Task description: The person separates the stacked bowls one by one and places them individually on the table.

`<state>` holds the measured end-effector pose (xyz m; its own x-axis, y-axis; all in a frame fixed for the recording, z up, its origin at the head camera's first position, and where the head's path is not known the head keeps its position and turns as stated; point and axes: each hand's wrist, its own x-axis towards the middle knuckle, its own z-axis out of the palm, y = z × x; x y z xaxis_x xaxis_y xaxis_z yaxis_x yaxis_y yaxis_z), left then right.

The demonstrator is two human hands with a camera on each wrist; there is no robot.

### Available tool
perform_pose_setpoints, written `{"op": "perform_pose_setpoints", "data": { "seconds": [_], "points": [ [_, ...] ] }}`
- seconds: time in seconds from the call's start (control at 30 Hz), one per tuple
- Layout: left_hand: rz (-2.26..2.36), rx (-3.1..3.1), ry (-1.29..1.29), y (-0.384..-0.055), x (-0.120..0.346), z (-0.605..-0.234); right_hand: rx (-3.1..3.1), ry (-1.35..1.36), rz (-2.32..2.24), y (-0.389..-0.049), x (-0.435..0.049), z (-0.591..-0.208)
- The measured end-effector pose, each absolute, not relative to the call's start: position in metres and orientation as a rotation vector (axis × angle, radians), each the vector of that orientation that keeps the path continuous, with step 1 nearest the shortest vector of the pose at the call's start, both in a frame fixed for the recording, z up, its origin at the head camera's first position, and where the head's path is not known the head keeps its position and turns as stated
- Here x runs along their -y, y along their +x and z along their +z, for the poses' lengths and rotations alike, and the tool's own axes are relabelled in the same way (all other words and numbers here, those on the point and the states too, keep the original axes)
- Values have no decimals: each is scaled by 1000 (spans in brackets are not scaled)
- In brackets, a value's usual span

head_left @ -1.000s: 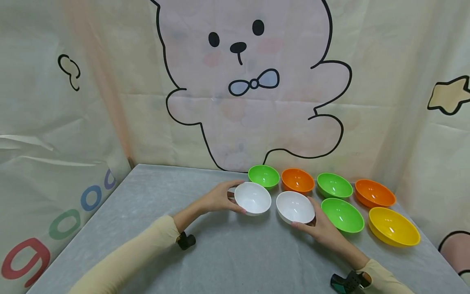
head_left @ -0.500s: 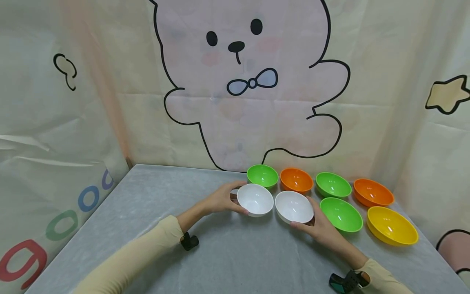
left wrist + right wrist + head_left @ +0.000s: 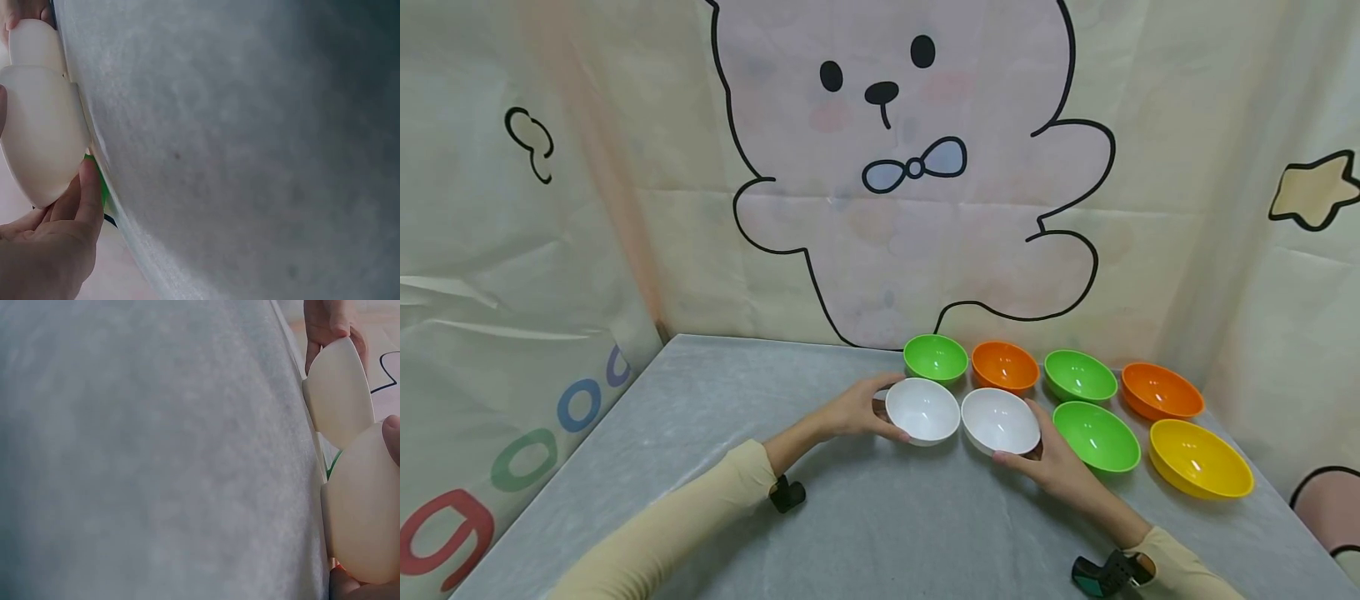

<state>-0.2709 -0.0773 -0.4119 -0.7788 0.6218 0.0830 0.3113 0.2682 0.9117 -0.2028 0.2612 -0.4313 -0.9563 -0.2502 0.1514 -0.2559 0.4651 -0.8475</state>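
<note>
Two white bowls stand side by side on the grey-covered table, their rims almost meeting. My left hand (image 3: 859,410) grips the left white bowl (image 3: 923,412) from its outer side, thumb at the near rim and fingers behind. The right white bowl (image 3: 1000,422) is held the same way by my right hand (image 3: 1058,463), mirrored. In the left wrist view, the fingers (image 3: 90,194) reach under the side of the left bowl (image 3: 40,134). From the right wrist, the right bowl (image 3: 364,509) overlaps the left one, and most of my right hand is cut off.
Behind the white bowls sit a green bowl (image 3: 936,357) and an orange bowl (image 3: 1004,367). Rightward are another green bowl (image 3: 1080,375), an orange one (image 3: 1162,390), a nearer green bowl (image 3: 1097,437) and a larger yellow bowl (image 3: 1202,458). A printed curtain (image 3: 700,275) hangs behind the table.
My left hand has moved the left white bowl a little right and nearer, narrowing the gap between the white bowls. The right hand stays about where it was.
</note>
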Motion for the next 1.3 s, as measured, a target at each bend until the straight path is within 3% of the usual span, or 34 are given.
{"op": "perform_pose_setpoints", "data": {
  "seconds": [0.7, 1.3],
  "points": [
    [1495, -2271, 844, -266, 80, -406, 2769, 290, 1500, -201, -257, -424],
    [1543, -2216, 884, -263, 99, -408, 2746, 304, 1570, -198, -257, -421]
  ]
}}
